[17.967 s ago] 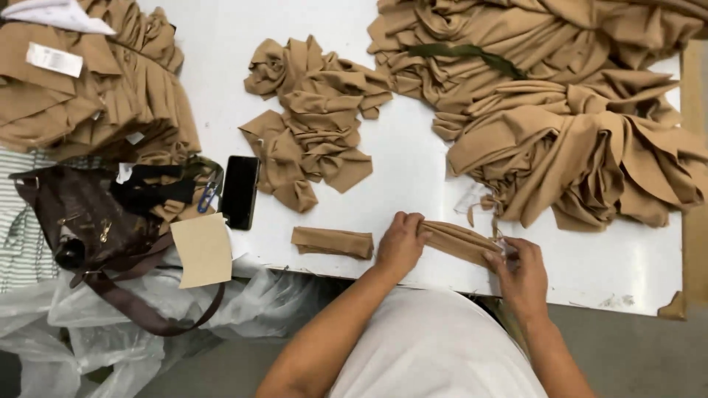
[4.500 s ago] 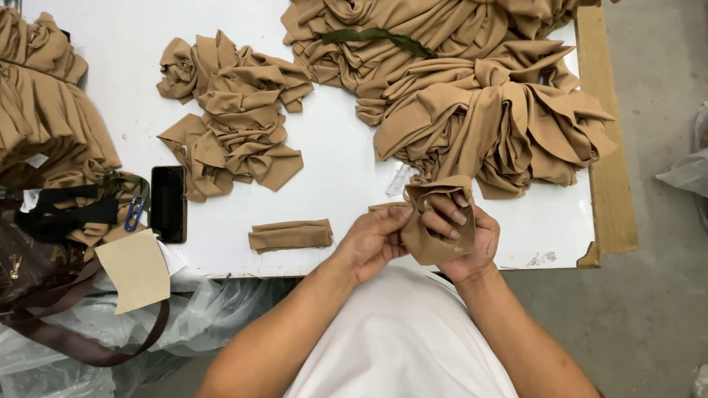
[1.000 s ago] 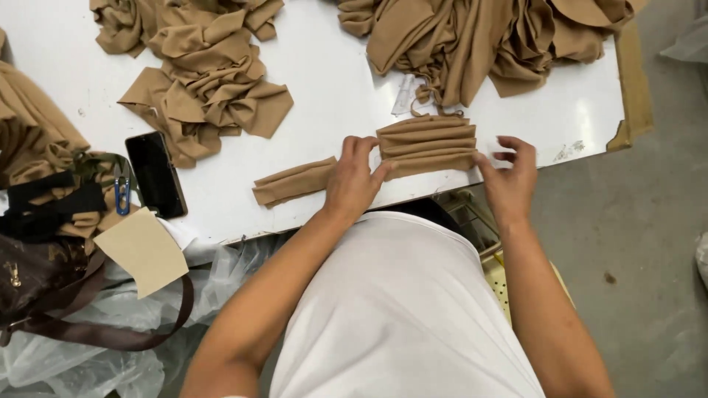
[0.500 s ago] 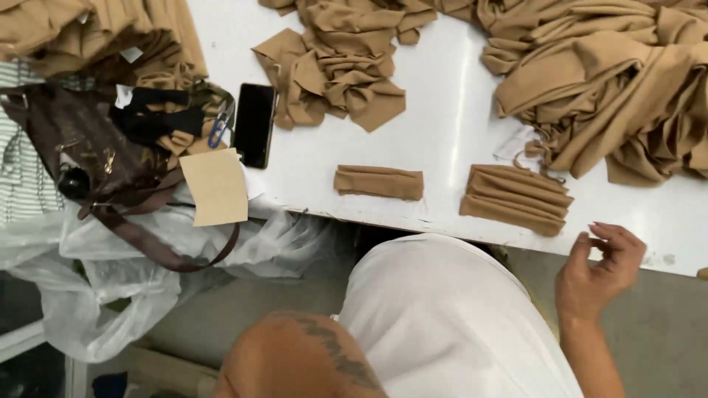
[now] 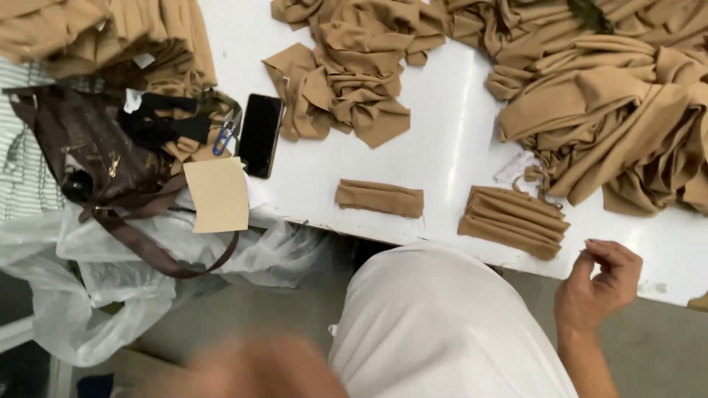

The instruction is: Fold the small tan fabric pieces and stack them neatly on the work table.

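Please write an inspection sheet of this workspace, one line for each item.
Surface: white table, bare in the middle.
Job's things: folded tan stack and small folded tan piece near the front edge, apart.
Clutter: loose tan cloth heaps, black phone, tan card, brown bag, clear plastic sheet.
Hands: right hand empty, fingers curled, right of the stack, off the table edge; left hand only a low blur.
Cables: nothing seen.
Surroundings: grey floor.

bare table (image 5: 450, 147) centre – fabric heaps (image 5: 612, 110) flanking
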